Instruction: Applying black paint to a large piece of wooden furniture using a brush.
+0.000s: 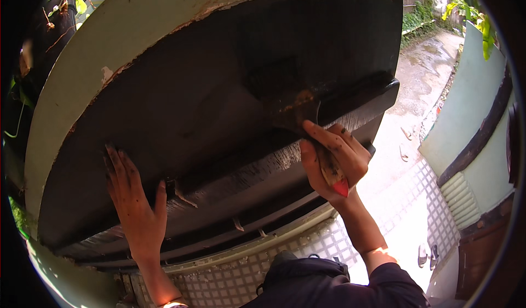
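Observation:
A wide paintbrush [331, 172] with a red-tipped handle is gripped in my right hand [342, 157], fingers wrapped round it. Its bristle end lies against a dark panel [181, 89], just above a ledge [356, 102] that crosses the panel. The bristles blend into the dark surface, so their edge is hard to make out. Wet, glossy black shows around the brush. My left hand [134, 198] rests flat on the panel's lower left part, fingers stretched out and thumb apart, holding nothing. Dark spots mark the fingers of both hands.
A pale, chipped frame [66, 83] curves round the panel. Below are further dark ledges with peeling bits and a tiled floor [241, 283]. At right are a sunlit path [422, 78], a pale wall [476, 89] and a pair of shoes [428, 256].

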Available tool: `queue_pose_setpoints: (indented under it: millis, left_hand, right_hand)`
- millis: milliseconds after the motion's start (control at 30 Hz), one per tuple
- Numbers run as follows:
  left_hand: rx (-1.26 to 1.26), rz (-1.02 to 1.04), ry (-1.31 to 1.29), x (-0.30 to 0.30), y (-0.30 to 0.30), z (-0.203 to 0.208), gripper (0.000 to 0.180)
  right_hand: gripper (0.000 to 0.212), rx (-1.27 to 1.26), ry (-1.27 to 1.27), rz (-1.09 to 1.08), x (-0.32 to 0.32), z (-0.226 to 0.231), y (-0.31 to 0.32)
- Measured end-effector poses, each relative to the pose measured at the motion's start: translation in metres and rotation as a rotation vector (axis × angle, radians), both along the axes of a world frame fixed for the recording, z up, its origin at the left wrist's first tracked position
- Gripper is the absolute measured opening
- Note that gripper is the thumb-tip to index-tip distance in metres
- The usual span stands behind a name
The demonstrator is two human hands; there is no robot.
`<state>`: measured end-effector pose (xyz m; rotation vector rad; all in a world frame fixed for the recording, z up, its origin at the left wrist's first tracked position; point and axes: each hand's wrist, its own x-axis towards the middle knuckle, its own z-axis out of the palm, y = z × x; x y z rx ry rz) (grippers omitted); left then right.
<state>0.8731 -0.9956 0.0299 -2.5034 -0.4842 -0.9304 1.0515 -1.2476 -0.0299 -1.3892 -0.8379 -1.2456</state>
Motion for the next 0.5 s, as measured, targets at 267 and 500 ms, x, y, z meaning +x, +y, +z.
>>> queue_pose_setpoints:
  millis: [267,500]
  left_hand:
    - [0.015,0.002,-0.003,0.001,-0.002,0.001,0.073]
    - [0.007,-0.017,0.003,-0.001,-0.001,0.002,0.073]
  right_hand:
    - [0.026,-0.097,0.075,0.034,-0.030,0.034,-0.038]
    - [0.038,-0.063,-0.080,-0.031,0.005,0.040,0.004]
